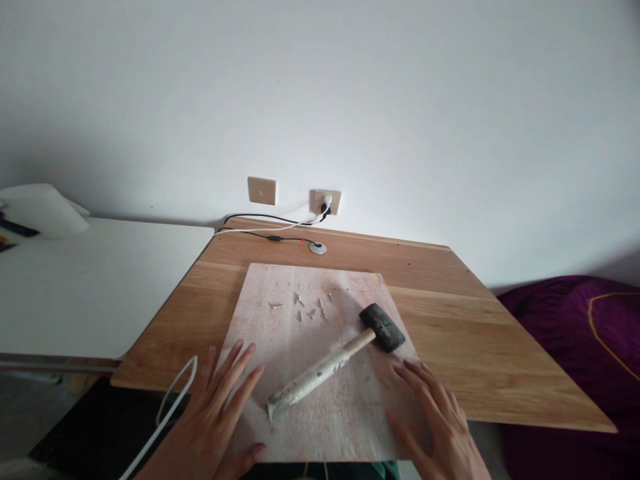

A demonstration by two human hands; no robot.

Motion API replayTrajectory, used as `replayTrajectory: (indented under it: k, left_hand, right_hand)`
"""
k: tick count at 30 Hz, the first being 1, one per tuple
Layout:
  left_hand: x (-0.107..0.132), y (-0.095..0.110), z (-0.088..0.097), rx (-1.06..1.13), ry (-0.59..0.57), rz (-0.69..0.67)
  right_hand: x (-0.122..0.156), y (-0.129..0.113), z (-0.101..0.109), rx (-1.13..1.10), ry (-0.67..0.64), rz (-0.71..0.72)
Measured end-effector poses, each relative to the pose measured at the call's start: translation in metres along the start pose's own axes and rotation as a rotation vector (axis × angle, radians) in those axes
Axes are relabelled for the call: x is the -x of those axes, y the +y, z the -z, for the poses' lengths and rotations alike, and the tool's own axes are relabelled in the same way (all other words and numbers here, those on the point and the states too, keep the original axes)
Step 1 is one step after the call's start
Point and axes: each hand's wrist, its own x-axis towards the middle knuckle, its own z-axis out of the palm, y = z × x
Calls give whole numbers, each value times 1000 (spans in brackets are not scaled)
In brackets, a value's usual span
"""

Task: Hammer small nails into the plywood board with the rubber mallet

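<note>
A rubber mallet (pixel 383 327) with a black head and a worn, whitish wooden handle lies slantwise on a pale wooden board (pixel 345 413). Beyond the mallet, several small screws (pixel 323 309) are scattered on the board, and a row of small holes runs near its far edge. My left hand (pixel 215 413) rests on the board's left side, fingers spread, close to the handle's end. On the right side, near the mallet head, my right hand (pixel 435 420) lies with its fingers stretched out. Neither hand holds anything.
The board lies on a wooden desk (pixel 450 333) against a wall. Cables run to a wall socket (pixel 325 201) and a round grommet (pixel 317 248). A white table (pixel 100 287) with a white roll (pixel 45 208) adjoins at left. A purple beanbag-like item (pixel 565 347) stands at right.
</note>
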Motion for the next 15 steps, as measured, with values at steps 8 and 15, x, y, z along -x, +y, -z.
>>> replayTrajectory:
  k: [8, 15]
  left_hand:
    - [24, -34, 7, 63, 26, 270]
    - [57, -79, 10, 34, 102, 465]
  right_hand:
    - [-10, -29, -7, -53, -99, 125]
    - [-23, -54, -30, -104, -145, 237]
